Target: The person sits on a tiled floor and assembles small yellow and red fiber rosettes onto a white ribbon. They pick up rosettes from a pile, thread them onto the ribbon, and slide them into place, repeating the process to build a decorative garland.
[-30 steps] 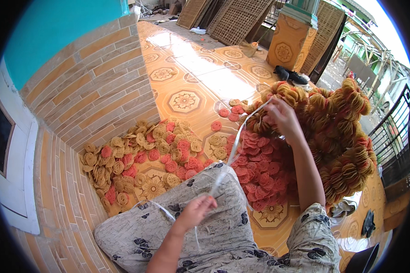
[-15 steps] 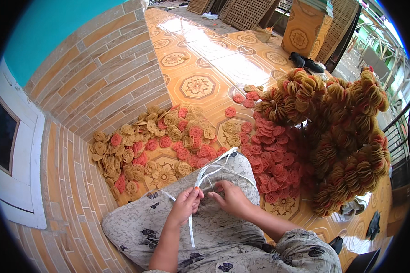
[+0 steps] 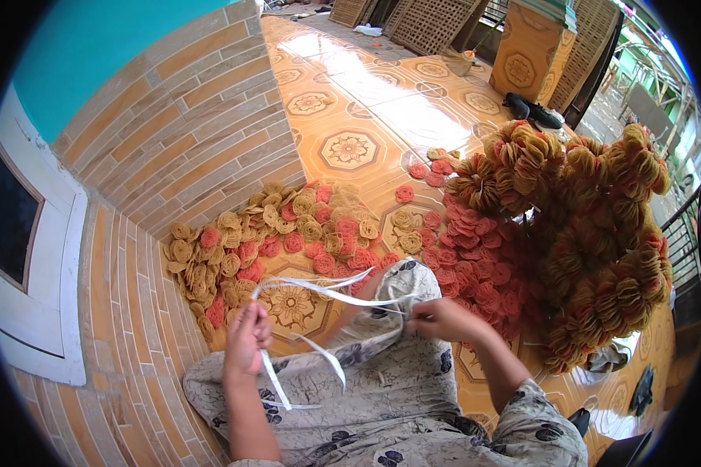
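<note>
White flat strips like plastic strapping stretch in loose bends above my lap. My left hand is closed round them, and tails hang below it. At the right, my right hand has its fingers pinched near the strips' far end, seemingly on a thin strand. Beneath both hands lies the grey patterned cloth over my legs. Beyond it, tan rosettes of coiled mesh and coral rosettes are heaped on the tiled floor.
At the right stand tall bunches of stacked tan and coral rosettes. A brick-patterned wall and a white door frame close off the left. Black shoes lie by a tiled pillar, with woven panels behind.
My hands have drawn apart, the left one moving left and up, the right one moving right, spreading the strips between them. One knee has shifted and the cloth has dropped lower.
</note>
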`<state>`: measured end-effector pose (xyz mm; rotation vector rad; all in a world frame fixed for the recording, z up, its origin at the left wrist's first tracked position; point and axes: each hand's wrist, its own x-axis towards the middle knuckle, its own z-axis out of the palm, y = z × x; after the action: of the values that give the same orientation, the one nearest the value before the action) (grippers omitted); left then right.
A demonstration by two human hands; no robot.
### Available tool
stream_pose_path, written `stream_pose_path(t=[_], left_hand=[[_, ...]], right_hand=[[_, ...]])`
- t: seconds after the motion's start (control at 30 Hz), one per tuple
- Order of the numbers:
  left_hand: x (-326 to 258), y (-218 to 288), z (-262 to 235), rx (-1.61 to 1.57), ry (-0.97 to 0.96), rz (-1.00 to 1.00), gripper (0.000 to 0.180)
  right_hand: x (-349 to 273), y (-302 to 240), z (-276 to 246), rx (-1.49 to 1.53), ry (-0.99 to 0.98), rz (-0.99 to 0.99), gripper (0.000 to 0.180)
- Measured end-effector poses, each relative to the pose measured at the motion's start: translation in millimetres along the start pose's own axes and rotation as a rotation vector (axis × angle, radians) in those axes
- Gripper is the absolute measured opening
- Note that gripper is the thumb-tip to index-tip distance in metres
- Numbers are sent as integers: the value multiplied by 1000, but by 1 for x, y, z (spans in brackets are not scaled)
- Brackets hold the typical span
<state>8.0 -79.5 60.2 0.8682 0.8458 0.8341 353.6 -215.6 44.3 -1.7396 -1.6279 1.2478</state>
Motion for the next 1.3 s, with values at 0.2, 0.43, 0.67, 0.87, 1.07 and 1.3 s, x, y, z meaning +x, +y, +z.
stream_pose_path(t=[0.2,0.43,0.67,0.87,1.07,1.3], left_hand=[[14,32,-33,18,96,60,25],[30,75,-32,12,126,216,26],[37,125,-31,143,146,275,27],[44,139,5,221,33,249,35],[28,136,42,162,-116,237,35],[-9,92,52,370,-142,145,31]], right_hand=[[-77,34,-75,-191,419,381,9],[-159,138,-112,-539,832,545,7],[-195,192,-84,-668,-20,978,24],[-114,78,-71,-983,523,631,24],[13,-52,-39,212,130,-205,41],[112,-153,69,920,-393,-567,53]])
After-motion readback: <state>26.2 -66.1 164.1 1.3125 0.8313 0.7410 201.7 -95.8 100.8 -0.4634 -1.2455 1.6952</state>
